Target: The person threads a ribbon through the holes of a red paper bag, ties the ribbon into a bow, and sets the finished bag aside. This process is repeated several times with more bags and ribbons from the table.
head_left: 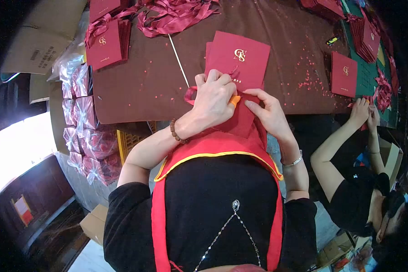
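Near the table's front edge my left hand (pixel 213 97) is closed round an orange-handled tool (pixel 234 100), whose working end is hidden. A red ribbon loop (pixel 190 94) sticks out beside that wrist. My right hand (pixel 270 112) pinches the edge of a dark red card or bag (pixel 242 119) between thumb and fingers, just over the red apron. Right behind both hands lie red cards (pixel 254 59) with a gold logo, stacked slightly askew on the brown cloth.
A heap of red ribbons (pixel 177 18) and a card stack (pixel 106 45) lie at the back left. Plastic-wrapped bundles (pixel 84 118) stand left of the table. At right, a co-worker's hands (pixel 361 113) work near more cards (pixel 344 75). A yellow cutter (pixel 332 41) lies behind.
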`<state>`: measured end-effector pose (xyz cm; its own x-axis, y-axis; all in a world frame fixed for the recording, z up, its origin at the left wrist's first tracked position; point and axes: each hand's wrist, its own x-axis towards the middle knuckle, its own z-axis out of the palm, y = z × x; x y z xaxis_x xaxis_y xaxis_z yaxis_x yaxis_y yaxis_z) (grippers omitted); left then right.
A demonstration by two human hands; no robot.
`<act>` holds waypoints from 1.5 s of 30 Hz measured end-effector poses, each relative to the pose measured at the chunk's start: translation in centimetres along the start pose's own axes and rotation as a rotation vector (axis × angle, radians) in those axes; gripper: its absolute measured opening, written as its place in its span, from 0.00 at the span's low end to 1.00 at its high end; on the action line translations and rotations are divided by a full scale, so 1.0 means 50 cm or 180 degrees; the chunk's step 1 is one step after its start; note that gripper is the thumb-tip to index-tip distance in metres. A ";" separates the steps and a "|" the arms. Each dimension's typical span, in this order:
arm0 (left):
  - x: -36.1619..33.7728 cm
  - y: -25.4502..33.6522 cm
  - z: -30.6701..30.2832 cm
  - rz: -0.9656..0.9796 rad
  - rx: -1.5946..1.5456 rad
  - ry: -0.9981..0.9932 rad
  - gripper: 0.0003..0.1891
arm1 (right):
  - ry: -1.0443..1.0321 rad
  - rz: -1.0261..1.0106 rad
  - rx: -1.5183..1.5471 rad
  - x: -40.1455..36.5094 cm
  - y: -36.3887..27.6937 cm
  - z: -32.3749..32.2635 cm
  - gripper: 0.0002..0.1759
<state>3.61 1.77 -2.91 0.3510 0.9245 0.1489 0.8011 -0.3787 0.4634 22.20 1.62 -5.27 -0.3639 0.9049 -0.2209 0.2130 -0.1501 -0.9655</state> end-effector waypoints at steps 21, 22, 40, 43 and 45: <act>-0.014 -0.061 0.012 -0.0171 -0.0793 0.0173 0.05 | -0.0558 0.0781 -0.0446 0.008 -0.030 -0.036 0.14; -0.013 -0.058 0.010 -0.0202 -0.0870 0.0047 0.04 | -0.0630 0.0567 -0.0566 0.012 -0.024 -0.034 0.14; 0.038 -0.064 -0.040 -0.1263 -0.2409 0.0175 0.05 | -0.1189 0.1349 0.1716 0.076 -0.048 -0.032 0.09; 0.054 -0.078 -0.042 -0.1468 -0.2500 0.0296 0.05 | -0.1203 0.1323 0.1795 0.096 -0.062 -0.037 0.12; 0.061 -0.094 -0.036 -0.1494 -0.2649 0.0433 0.05 | -0.1302 0.1122 0.1699 0.114 -0.071 -0.045 0.16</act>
<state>0.04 6.43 -3.07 -0.0185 0.9909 -0.1336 0.2270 0.1343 0.9646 21.42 8.20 -2.79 -0.6850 0.5634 -0.4619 -0.0511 -0.6696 -0.7410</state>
